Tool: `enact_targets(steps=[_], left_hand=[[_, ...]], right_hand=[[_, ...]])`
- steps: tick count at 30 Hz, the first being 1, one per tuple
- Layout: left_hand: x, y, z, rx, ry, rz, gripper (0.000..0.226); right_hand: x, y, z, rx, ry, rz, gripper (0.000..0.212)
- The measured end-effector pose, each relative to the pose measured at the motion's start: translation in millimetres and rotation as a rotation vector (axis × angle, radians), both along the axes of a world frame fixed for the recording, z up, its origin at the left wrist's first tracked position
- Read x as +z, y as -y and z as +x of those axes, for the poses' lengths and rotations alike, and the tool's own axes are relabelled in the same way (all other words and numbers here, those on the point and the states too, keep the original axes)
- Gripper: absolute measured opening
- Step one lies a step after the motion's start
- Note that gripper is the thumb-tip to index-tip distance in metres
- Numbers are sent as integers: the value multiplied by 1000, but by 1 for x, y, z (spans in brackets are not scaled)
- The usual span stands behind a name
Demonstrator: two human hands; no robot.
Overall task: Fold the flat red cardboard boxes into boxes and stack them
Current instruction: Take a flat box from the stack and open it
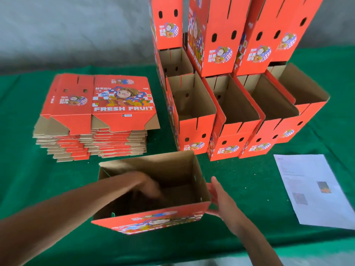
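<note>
An opened red box (163,223) stands near the table's front, brown inside showing. My left hand (148,186) reaches down inside it and is blurred, so its fingers are unclear. My right hand (218,198) lies flat against the box's right outer wall with fingers straight. A pile of flat red boxes (99,112) lies at the left. Folded red boxes (236,120) stand in rows at the right, with more stacked on top (215,35).
A green cloth (23,150) covers the table. A printed white sheet (315,189) lies at the right, close to the folded boxes. A grey wall (67,31) runs behind the table.
</note>
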State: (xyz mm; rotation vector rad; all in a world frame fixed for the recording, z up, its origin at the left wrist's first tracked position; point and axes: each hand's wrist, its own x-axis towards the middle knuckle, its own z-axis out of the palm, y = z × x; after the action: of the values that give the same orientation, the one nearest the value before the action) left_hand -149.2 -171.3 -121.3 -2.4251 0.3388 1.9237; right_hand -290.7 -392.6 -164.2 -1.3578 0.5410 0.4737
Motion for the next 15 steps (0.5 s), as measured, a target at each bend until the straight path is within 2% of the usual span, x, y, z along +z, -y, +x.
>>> enact_targets(steps=[3, 5, 7, 9, 10, 11, 13, 15], left_hand=[[43, 11, -16, 242, -39, -250, 86], [79, 25, -38, 211, 19, -410, 102], [98, 43, -66, -1, 226, -496, 94], [99, 60, -93, -158, 481, -497, 85], [97, 68, -103, -152, 605, -469, 79], [94, 77, -111, -129, 741, -417, 71], [90, 88, -120, -78, 953, -315, 57], [91, 85, -122, -10, 992, -274, 34]], right_hand=[[-5, -9, 8, 70, -66, -28, 56], [-5, -20, 8, 87, -81, -22, 45], [-1, -27, 5, 94, -79, -116, 34], [-8, -28, -5, 162, 27, -202, 33], [-10, -28, -12, 220, 113, -262, 31], [-13, -32, -14, 190, 167, -317, 29], [-16, -44, -11, 154, 189, -261, 28], [-19, -51, -10, 116, 212, -344, 18]])
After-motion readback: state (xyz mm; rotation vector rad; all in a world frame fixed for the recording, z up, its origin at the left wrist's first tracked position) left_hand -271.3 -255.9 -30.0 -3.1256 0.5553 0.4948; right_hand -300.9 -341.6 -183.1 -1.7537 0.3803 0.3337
